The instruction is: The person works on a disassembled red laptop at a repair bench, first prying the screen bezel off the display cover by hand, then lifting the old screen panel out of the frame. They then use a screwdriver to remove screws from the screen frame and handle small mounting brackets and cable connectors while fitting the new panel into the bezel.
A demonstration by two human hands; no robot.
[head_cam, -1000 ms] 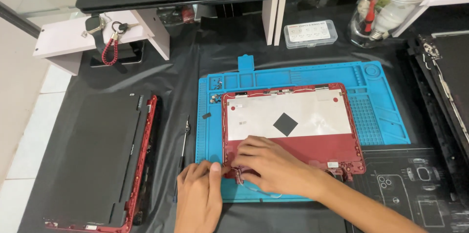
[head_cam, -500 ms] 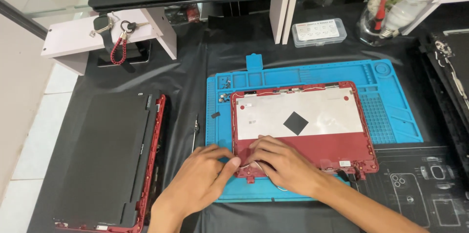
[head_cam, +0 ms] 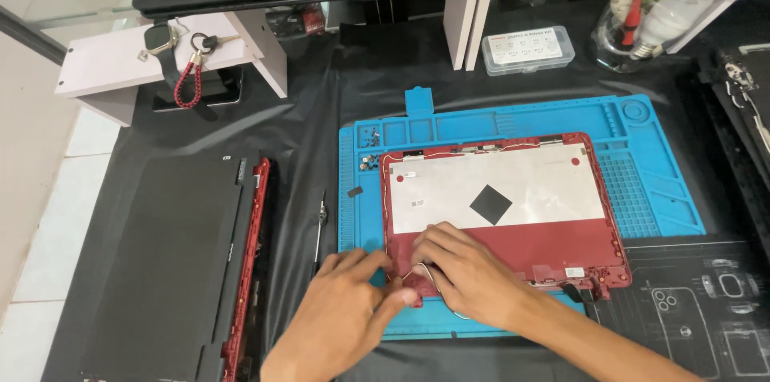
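A red laptop lid shell (head_cam: 561, 247) lies face up on a blue silicone work mat (head_cam: 650, 189), with a silver foil sheet and a small black square pad (head_cam: 491, 205) inside it. My left hand (head_cam: 345, 318) and my right hand (head_cam: 465, 274) meet at the shell's near left corner. Their fingertips pinch a thin white and black cable (head_cam: 421, 274) that loops off the shell's edge. A few small screws (head_cam: 370, 160) sit in the mat's left compartments.
A black and red laptop base (head_cam: 172, 262) lies to the left, a thin screwdriver (head_cam: 318, 226) beside it. At the back are a white stand with keys (head_cam: 192, 69), a clear parts box (head_cam: 528, 49), and a jar of tools (head_cam: 658, 9). Another dark device (head_cam: 746, 109) lies far right.
My left hand has slid right and forward to meet my right hand at the shell's corner. The camera view has shifted slightly, so everything sits further right.
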